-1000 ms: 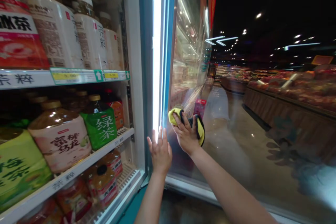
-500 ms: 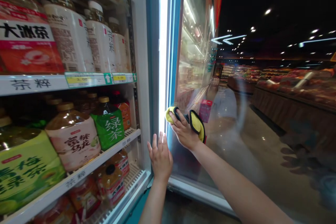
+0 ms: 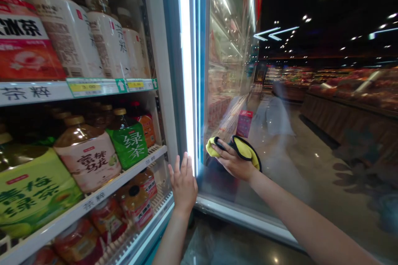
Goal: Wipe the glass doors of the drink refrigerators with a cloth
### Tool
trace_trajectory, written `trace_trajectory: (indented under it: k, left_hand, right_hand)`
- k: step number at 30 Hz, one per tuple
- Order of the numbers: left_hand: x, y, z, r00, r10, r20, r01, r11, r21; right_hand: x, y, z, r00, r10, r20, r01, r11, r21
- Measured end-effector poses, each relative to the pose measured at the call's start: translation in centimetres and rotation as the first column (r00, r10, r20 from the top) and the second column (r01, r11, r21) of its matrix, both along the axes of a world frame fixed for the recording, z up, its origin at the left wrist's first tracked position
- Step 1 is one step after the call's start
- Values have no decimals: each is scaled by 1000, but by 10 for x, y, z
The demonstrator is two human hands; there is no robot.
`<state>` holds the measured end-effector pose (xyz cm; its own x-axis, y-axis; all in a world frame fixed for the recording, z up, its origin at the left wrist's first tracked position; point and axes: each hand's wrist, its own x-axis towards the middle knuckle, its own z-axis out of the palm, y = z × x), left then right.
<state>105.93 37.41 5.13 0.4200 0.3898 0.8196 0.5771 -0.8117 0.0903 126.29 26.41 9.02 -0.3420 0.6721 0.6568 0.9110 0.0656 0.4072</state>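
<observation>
A yellow cloth with dark edging (image 3: 248,149) lies bunched under my right hand (image 3: 233,160), which presses it on the glass door (image 3: 230,91). Part of the cloth shows past the fingertips and part above the wrist. My left hand (image 3: 183,184) is raised at the lower middle, fingers spread and with nothing in them, beside the lower end of the bright light strip (image 3: 187,70). Whether it touches the frame I cannot tell.
Shelves (image 3: 90,201) of tea bottles fill the left side, with a green-labelled bottle (image 3: 129,145) nearest the cooler's frame (image 3: 158,49). The door's bottom rail (image 3: 242,219) runs to the lower right. Through the glass are a shop floor and a wood-sided display (image 3: 342,120).
My right hand has moved right and slightly down across the glass with the cloth, away from the light strip. My left hand has shifted slightly left. The view has moved a little.
</observation>
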Motion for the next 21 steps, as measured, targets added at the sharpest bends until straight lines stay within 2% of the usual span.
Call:
trace_trajectory:
  k: [2, 4, 6, 8, 10, 12, 14, 15, 16, 18, 21]
  left_hand:
    - [3, -1, 1, 1000, -17, 17, 17, 1000, 2]
    - [9, -4, 1, 998, -44, 33, 44, 999, 6]
    - [16, -6, 0, 996, -79, 41, 78, 997, 14]
    - [22, -9, -2, 993, -115, 41, 114, 993, 17]
    - [27, -11, -3, 989, -145, 38, 144, 989, 19]
    - [33, -14, -3, 986, -162, 35, 161, 987, 27]
    - [38, -18, -1, 984, -171, 39, 170, 985, 41]
    - [41, -20, -1, 983, -177, 42, 175, 983, 46]
    - [44, -22, 0, 982, -186, 45, 184, 982, 49]
    - [51, -26, 1, 976, -215, 46, 212, 976, 56]
    - [63, -33, -1, 962, -268, 51, 264, 961, 81]
  right_hand:
    - [-3, 9, -5, 997, -73, -30, 75, 993, 91]
    - [-7, 16, -21, 998, -57, -7, 58, 991, 121]
    - [-7, 14, -38, 998, 2, 59, -6, 997, 71]
    - [-1, 0, -41, 993, 23, 117, -24, 1000, 0]
    - [8, -24, -27, 994, -35, 105, 34, 999, 11]
    - [18, -50, -2, 989, -150, 17, 146, 980, 132]
    - [24, -73, 14, 958, -271, -90, 285, 920, 269]
    - [26, -82, 14, 942, -313, -125, 337, 888, 314]
    - [25, -89, 9, 930, -338, -141, 367, 865, 342]
    - [22, -96, -13, 933, -339, -123, 360, 861, 360]
    - [20, -99, -44, 957, -289, -20, 284, 921, 267]
